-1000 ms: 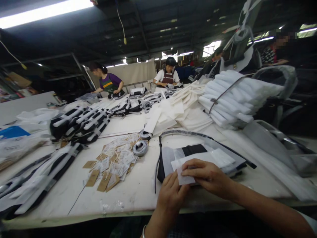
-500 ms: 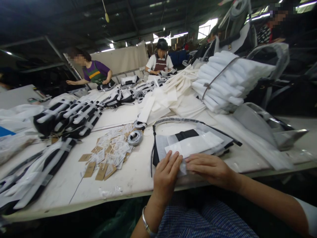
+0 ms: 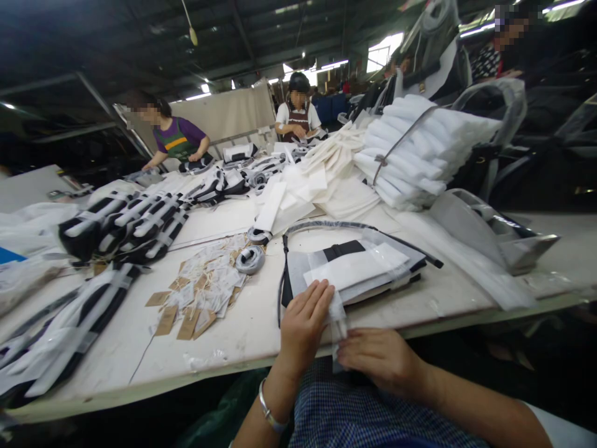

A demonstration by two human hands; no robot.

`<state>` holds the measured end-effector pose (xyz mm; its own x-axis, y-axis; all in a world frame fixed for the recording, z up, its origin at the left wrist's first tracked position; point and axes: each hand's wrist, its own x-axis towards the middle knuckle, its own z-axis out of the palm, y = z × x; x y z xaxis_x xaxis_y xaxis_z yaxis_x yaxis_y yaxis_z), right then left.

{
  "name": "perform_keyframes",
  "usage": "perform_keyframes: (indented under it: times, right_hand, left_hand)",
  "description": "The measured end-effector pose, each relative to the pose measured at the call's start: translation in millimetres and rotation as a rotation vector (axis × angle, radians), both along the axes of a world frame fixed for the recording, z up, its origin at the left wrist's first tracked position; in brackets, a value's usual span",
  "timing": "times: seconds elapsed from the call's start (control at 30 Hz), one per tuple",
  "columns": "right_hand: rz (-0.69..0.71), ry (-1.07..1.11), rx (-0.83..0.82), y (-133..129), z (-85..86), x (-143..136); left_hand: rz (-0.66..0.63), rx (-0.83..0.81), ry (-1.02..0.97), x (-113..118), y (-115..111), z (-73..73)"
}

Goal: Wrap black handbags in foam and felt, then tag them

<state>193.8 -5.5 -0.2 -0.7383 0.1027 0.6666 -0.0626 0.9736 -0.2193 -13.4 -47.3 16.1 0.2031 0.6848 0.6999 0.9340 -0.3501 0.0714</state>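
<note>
Bag (image 3: 345, 250) lies flat on the worktable (image 3: 242, 345), straight out past both hands, long axis roughly left-right with the right end angled slightly away; strap (image 3: 336, 224) arcs along the far side. White foam-like sheet (image 3: 366, 264) lies on top along the same axis. Clear strip (image 3: 339, 314) comes off the sheet's near-left end toward the person, crosswise to the bag. Left hand (image 3: 302, 320) is the nearer one: palm down, fingers together, fingertips on that corner. Right hand (image 3: 382, 358) is off the bag at the table edge, fingers together at the strip's lower end; thumb's hidden, so can't tell pinch from press. Tag pile (image 3: 203, 286) sits left of the bag, apart from it.
</note>
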Motion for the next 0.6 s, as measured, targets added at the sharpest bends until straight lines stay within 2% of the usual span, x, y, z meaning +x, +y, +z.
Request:
perform_keyframes:
  times: [0.1, 0.17, 0.3, 0.37, 0.43, 0.53, 0.6]
  right_hand:
    - [0.052, 0.000, -0.039, -19.4, -0.4, 5.1]
    - [0.051, -0.020, -0.059, -26.5, 5.3, 10.4]
    - [0.154, -0.082, -0.113, -17.2, 38.5, 15.2]
    - [0.088, -0.037, -0.081, 2.5, 58.7, 10.7]
    - [-0.097, -0.009, -0.031, 31.9, 73.7, -0.6]
    - [-0.303, -0.184, 0.009, 83.2, 80.9, -27.3]
    - [-0.316, -0.368, -0.004, 112.1, 78.8, -46.4]
  left_hand:
    - [0.005, 0.008, 0.008, 0.3, 0.2, -1.3]
    - [0.008, 0.013, 0.010, 1.1, -0.1, -2.8]
    - [0.015, 0.024, 0.025, 2.4, -0.4, -5.5]
    - [0.022, 0.038, 0.038, 2.6, 0.2, -6.6]
    - [0.034, 0.067, 0.055, 2.8, 1.1, -7.6]
    - [0.045, 0.100, 0.082, 3.3, 1.9, -8.0]
    - [0.049, 0.105, 0.090, 3.6, 2.1, -7.5]
